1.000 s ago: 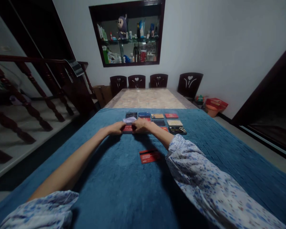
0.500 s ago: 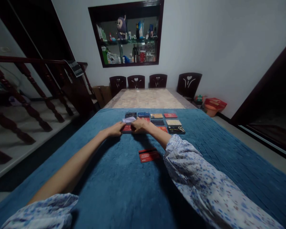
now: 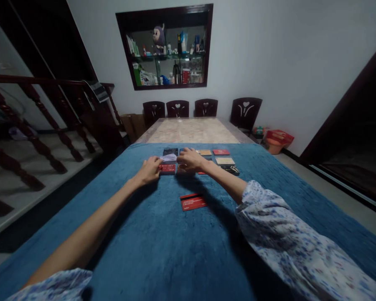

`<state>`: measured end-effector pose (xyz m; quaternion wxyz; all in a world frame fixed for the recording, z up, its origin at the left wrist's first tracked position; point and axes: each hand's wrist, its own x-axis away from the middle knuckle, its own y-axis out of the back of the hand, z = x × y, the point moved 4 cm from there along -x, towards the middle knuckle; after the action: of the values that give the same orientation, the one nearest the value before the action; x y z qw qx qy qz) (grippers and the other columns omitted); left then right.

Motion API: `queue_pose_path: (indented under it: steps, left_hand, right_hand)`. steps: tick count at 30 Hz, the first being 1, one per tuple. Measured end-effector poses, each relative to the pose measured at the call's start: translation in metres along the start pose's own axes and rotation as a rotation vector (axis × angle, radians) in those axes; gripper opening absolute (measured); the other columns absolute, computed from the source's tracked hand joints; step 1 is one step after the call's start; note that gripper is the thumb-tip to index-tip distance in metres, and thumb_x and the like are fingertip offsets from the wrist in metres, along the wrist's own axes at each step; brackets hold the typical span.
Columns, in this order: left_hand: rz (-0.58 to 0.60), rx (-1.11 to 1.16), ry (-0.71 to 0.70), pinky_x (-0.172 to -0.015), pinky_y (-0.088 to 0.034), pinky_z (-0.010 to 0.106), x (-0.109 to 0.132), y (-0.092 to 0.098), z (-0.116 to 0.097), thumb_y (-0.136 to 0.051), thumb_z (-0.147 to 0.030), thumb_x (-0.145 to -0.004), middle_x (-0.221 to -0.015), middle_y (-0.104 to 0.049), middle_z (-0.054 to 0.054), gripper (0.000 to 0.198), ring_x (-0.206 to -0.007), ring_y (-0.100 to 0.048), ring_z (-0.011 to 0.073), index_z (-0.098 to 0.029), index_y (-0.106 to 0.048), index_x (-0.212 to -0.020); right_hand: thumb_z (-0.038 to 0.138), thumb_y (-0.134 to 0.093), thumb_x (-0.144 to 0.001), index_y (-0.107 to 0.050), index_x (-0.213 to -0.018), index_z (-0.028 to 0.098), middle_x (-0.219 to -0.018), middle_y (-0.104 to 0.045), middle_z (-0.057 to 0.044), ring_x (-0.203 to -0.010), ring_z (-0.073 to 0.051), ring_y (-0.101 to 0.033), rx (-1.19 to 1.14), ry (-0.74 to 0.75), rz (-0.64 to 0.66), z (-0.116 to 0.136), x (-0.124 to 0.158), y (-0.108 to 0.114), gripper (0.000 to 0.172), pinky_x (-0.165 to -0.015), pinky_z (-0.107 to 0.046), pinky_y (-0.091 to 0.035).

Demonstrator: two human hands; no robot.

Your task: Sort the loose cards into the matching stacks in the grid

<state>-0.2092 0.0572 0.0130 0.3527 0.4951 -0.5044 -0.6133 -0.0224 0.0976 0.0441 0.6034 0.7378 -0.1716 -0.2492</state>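
Note:
Several cards lie in rows on the blue cloth. My left hand (image 3: 148,170) reaches in from the left with fingers apart, its fingertips at the left edge of a whitish card (image 3: 169,158). At that card's right edge, the fingers of my right hand (image 3: 189,160) are bent downward and drawn together; what they hold, if anything, is hidden. A red card (image 3: 167,169) lies just in front of the whitish one, and a black card (image 3: 170,151) behind it. Under my right hand, some cards of the middle columns are covered. Nearer to me, a single red card with a dark stripe (image 3: 194,202) lies apart.
A blue cloth (image 3: 138,251) covers the near part of the long table (image 3: 191,129). On the right of the rows are a red card (image 3: 221,152), a cream card (image 3: 224,161) and a black card (image 3: 230,169). Dark chairs (image 3: 206,108) stand at the far end.
Both hands have shifted from the front red card to the sides of the whitish card. My right hand has risen slightly, uncovering more of the front red card. The view has shifted a little.

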Motion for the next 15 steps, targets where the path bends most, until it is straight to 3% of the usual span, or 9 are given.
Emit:
queue_pose_path:
  steps: [6, 15]
  left_hand:
    - [-0.081, 0.029, -0.097, -0.094, -0.043, 0.046, 0.004, 0.003, -0.033, -0.046, -0.011, -0.086, -0.126, -0.058, 0.014, 0.037, -0.117, -0.053, 0.0292, -0.018, -0.062, -0.119]
    - [-0.104, 0.108, -0.298, -0.09, -0.043, 0.044, 0.011, -0.004, -0.106, -0.048, -0.011, -0.086, -0.115, -0.061, 0.014, 0.029, -0.108, -0.054, 0.027, -0.015, -0.066, -0.108]
  right_hand:
    - [0.021, -0.053, -0.09, -0.072, -0.091, 0.02, -0.099, -0.07, -0.01, -0.099, -0.025, -0.05, -0.033, 0.005, -0.073, -0.009, 0.033, 0.003, 0.019, -0.076, -0.034, -0.03]
    - [0.02, -0.055, -0.089, -0.071, -0.085, 0.02, -0.089, -0.07, -0.008, -0.092, -0.023, -0.051, -0.071, 0.04, -0.124, -0.03, 0.096, -0.013, 0.016, -0.071, -0.032, -0.026]
